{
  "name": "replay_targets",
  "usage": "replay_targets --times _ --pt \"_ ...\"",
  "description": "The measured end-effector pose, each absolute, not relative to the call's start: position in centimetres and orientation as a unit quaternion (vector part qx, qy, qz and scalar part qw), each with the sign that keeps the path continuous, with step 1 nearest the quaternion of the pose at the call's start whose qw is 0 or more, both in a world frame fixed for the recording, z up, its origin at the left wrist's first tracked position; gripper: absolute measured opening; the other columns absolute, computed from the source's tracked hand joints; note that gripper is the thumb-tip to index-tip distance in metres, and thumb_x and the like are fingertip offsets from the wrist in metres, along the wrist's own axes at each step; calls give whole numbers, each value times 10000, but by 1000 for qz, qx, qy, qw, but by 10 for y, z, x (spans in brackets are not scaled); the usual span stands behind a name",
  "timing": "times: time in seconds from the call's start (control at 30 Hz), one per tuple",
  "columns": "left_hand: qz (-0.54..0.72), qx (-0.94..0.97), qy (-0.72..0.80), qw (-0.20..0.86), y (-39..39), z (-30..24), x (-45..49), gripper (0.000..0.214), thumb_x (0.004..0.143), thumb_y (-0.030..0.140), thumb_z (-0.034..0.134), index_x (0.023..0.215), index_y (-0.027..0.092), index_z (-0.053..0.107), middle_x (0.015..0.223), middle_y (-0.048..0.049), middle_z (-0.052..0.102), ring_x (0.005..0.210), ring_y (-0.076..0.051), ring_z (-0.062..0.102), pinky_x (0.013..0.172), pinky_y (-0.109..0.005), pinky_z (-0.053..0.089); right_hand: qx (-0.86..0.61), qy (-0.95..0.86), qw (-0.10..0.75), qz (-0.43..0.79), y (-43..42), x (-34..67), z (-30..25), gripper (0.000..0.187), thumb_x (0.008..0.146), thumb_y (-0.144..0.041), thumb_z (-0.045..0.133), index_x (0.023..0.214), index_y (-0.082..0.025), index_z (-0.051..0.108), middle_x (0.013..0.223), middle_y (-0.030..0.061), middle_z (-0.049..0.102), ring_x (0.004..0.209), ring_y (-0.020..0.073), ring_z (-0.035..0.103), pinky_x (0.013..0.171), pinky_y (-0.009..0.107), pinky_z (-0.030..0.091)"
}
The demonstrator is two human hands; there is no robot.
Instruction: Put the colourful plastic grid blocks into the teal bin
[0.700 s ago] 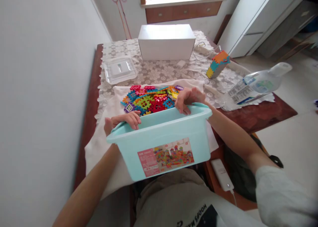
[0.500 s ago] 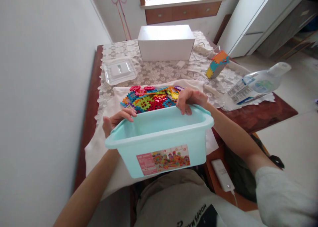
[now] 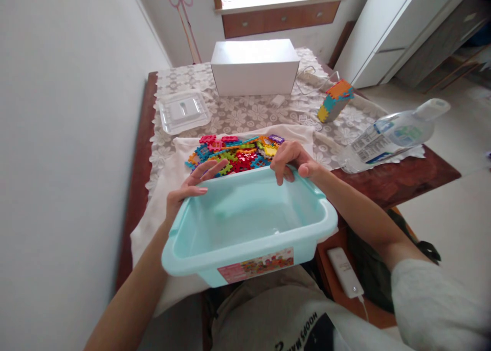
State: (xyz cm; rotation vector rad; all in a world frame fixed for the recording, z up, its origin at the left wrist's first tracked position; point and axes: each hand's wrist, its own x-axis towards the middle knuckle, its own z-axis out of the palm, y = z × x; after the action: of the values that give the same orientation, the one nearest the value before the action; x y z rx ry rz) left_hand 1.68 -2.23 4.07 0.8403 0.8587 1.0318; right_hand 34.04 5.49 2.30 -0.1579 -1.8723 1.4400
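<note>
- Tub (image 3: 245, 228): pale turquoise plastic, held at the near edge of the table (image 3: 402, 179) over the person's lap, mouth up and tipped a little toward the camera. Its inside shows bare, with nothing lying in it.
- Right hand (image 3: 293, 162): curled over the far right corner of the rim, fingertips hooked inside and thumb outside, so it is gripping the tub.
- Left hand (image 3: 192, 187): fingers spread wide and loose along the far left of the rim; it rests against the edge rather than clamping it.
- Handling: with nothing inside, the tub is likely light. Thin moulded plastic of this kind tends to flex at the walls and feel slick, so the rolled rim and the moulded corner handles look like the surest places to hold. It seems tough rather than fragile.
- Blocks (image 3: 233, 154): a bright heap of interlocking pieces on a white cloth (image 3: 169, 172), just beyond the tub's far edge.
- Farther off: a clear lid (image 3: 184, 110), a white box (image 3: 255, 67), a small built block piece (image 3: 335, 100) and a plastic bottle (image 3: 391, 133) lying on its side.
</note>
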Motion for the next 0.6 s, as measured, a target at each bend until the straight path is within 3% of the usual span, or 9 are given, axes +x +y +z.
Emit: replay_targets --times 0.1,0.2,0.27,0.33,0.4,0.5,0.6 --pt "483 411 384 671 -16 32 11 462 677 208 770 1117 295 877 1413 -74 858 1389 -444 761 1125 -610 658 -140 -694 461 535 57 337 20 781 968 -950 626 747 -227 823 483 6 591 425 155 530 489 312 419" --pt "528 429 391 620 -13 28 9 479 599 197 734 1053 246 877 1267 -104 897 1278 -404 811 1089 -539 678 -268 -662 548 435 67 337 20 711 1046 -890 578 903 -242 833 764 59 762 706 217 712 711 349 597" --pt "552 444 381 594 -16 29 9 425 570 174 727 971 216 863 1112 -106 910 1163 -385 845 1089 -532 681 -332 -704 522 349 77 341 17 619 1018 -844 690 1129 -256 852 1086 94 837 1018 269 780 949 415 646" --pt "557 463 351 594 -21 30 12 344 574 160 744 900 204 847 1000 -99 900 1113 -397 857 1140 -605 656 -360 -770 441 289 86 345 9 632 966 -793 804 1334 -279 826 1383 124 804 1300 332 737 1157 516 598" --pt "547 485 312 607 -26 31 14 294 595 162 778 878 201 846 977 -103 894 1151 -439 854 1207 -712 595 -366 -819 355 262 93 349 -3 645 961 -731 845 1436 -297 797 1558 139 736 1457 379 668 1273 606 517" --pt "535 510 275 615 -29 30 17 279 624 159 807 893 195 869 1004 -118 896 1225 -482 837 1249 -775 536 -355 -854 291 245 100 349 -22 517 988 -611 862 1392 -290 827 1632 145 701 1520 398 641 1324 640 457" --pt "544 514 270 606 -28 28 16 301 620 136 786 899 187 887 1022 -120 902 1222 -465 844 1241 -720 560 -335 -859 306 237 102 346 -30 356 1030 -540 826 1246 -260 862 1550 148 752 1443 362 701 1282 573 506"
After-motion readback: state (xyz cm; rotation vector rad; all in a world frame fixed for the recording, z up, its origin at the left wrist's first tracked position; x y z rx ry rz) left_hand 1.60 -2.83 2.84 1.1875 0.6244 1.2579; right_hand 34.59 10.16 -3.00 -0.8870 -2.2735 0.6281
